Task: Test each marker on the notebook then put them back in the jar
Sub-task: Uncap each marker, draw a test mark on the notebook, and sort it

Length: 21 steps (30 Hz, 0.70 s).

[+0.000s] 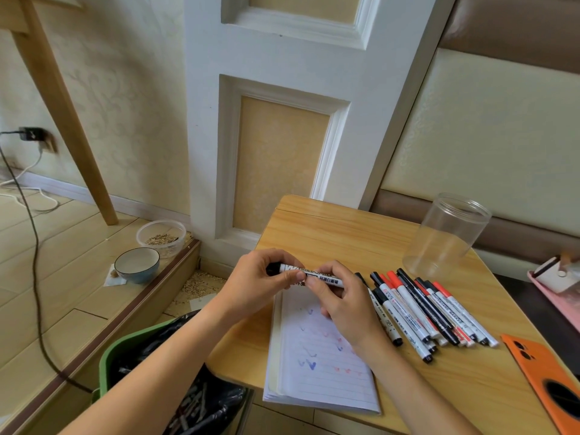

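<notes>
While both hands hold one whiteboard marker [314, 274] level above the top edge of the notebook [323, 365], the step in hand looks like the cap: pulling it off before a test stroke, or pressing it back on after one; which of the two cannot be told here. The left hand [257, 284] curls its fingers round the black capped end, thumb and forefinger pinching the barrel, and the right hand [342, 299] pinches the white barrel with its fingertips from the other side.

To do it well, I would keep the pull or push straight along the barrel, with the grip close to the seam so the pen does not bend or jump. The hands should stay over the page, so that a slip marks paper and not the desk [339, 233].

The page already bears small blue and red ticks, with bare lines lower down for the next stroke. The other markers [423, 312] lie in a loose heap at three o'clock from the notebook. The clear jar [445, 237] stands with nothing in it at one o'clock, near the desk's far corner, so returning them is not yet begun.
</notes>
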Each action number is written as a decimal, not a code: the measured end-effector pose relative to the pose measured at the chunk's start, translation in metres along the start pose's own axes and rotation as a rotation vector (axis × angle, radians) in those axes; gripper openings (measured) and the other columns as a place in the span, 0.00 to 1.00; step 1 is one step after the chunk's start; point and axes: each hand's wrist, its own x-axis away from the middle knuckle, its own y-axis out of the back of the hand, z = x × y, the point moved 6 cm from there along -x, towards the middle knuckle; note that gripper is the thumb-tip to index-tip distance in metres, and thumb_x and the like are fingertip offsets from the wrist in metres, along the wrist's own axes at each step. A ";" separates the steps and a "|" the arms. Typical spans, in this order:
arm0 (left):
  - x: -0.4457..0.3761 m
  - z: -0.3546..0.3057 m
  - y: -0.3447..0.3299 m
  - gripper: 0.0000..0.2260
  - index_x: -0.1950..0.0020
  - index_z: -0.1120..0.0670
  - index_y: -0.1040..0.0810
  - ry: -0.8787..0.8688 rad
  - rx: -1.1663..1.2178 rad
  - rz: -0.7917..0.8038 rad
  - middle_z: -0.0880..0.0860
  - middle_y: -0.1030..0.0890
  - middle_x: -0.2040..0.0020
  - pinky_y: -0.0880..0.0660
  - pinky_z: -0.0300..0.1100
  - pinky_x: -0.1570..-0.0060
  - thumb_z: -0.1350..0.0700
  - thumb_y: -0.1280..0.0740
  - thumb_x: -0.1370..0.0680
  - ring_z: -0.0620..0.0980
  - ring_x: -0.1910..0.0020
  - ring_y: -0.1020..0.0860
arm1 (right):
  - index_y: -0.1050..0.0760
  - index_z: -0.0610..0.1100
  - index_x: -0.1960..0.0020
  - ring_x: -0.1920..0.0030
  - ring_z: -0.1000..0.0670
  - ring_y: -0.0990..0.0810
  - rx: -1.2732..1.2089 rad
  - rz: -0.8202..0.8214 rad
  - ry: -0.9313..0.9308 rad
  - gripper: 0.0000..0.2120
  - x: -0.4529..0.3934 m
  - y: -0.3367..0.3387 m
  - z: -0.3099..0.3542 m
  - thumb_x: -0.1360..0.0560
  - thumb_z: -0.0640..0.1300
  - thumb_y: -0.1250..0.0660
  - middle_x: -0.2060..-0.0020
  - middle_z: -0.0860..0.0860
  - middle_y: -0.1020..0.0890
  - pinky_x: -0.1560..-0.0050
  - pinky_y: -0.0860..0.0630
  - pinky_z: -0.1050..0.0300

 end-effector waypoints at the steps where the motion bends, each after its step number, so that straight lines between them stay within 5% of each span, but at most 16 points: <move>1: 0.000 -0.001 0.000 0.13 0.43 0.48 0.18 -0.004 -0.018 -0.034 0.48 0.17 0.54 0.22 0.41 0.55 0.49 0.23 0.25 0.45 0.58 0.18 | 0.20 0.51 0.50 0.68 0.50 0.25 -0.026 -0.003 -0.012 0.07 0.000 0.000 0.001 0.21 0.54 0.29 0.65 0.53 0.21 0.66 0.29 0.51; 4: 0.000 -0.001 -0.003 0.33 0.29 0.45 0.36 0.028 -0.041 -0.134 0.48 0.27 0.42 0.20 0.44 0.51 0.46 0.22 0.27 0.46 0.52 0.20 | 0.18 0.52 0.50 0.66 0.50 0.26 -0.113 -0.031 -0.063 0.03 -0.001 0.002 0.001 0.20 0.51 0.28 0.61 0.48 0.18 0.66 0.28 0.52; 6: 0.000 0.000 -0.007 0.39 0.28 0.44 0.42 0.025 -0.073 -0.154 0.49 0.33 0.38 0.19 0.44 0.50 0.42 0.22 0.30 0.46 0.51 0.21 | 0.19 0.54 0.52 0.67 0.50 0.27 -0.171 -0.058 -0.098 0.02 -0.001 0.006 0.000 0.20 0.49 0.28 0.65 0.44 0.20 0.68 0.30 0.57; 8: 0.003 0.003 -0.014 0.39 0.30 0.44 0.41 0.015 -0.168 -0.109 0.50 0.37 0.33 0.20 0.42 0.48 0.43 0.21 0.31 0.48 0.49 0.21 | 0.19 0.56 0.53 0.69 0.51 0.28 -0.218 -0.097 -0.149 0.03 0.000 0.011 -0.003 0.20 0.49 0.28 0.69 0.43 0.23 0.71 0.32 0.59; 11: 0.011 0.009 -0.030 0.49 0.21 0.46 0.54 0.018 -0.361 0.067 0.49 0.38 0.34 0.27 0.33 0.47 0.51 0.21 0.28 0.44 0.46 0.26 | 0.18 0.55 0.54 0.70 0.50 0.28 -0.197 -0.210 -0.169 0.04 0.001 0.026 -0.006 0.20 0.48 0.28 0.71 0.48 0.23 0.68 0.31 0.56; 14: 0.015 0.009 -0.034 0.46 0.19 0.46 0.56 0.006 -0.468 0.090 0.49 0.37 0.34 0.32 0.44 0.35 0.54 0.26 0.24 0.47 0.36 0.31 | 0.17 0.53 0.54 0.59 0.52 0.22 0.126 -0.427 -0.124 0.02 0.005 0.050 -0.005 0.22 0.49 0.27 0.59 0.55 0.18 0.60 0.30 0.58; 16: 0.017 0.007 -0.037 0.41 0.19 0.46 0.53 0.009 -0.592 0.068 0.49 0.36 0.34 0.34 0.47 0.39 0.52 0.29 0.23 0.47 0.34 0.34 | 0.15 0.48 0.51 0.50 0.51 0.24 0.415 -0.525 -0.129 0.05 0.013 0.062 -0.003 0.23 0.49 0.26 0.54 0.54 0.22 0.57 0.33 0.61; 21: 0.019 0.000 -0.050 0.18 0.32 0.45 0.29 -0.001 -0.845 0.072 0.48 0.35 0.34 0.42 0.46 0.43 0.54 0.37 0.22 0.50 0.34 0.37 | 0.18 0.45 0.59 0.48 0.43 0.28 0.956 -0.576 0.015 0.09 0.032 0.070 0.001 0.32 0.50 0.21 0.53 0.49 0.27 0.48 0.29 0.47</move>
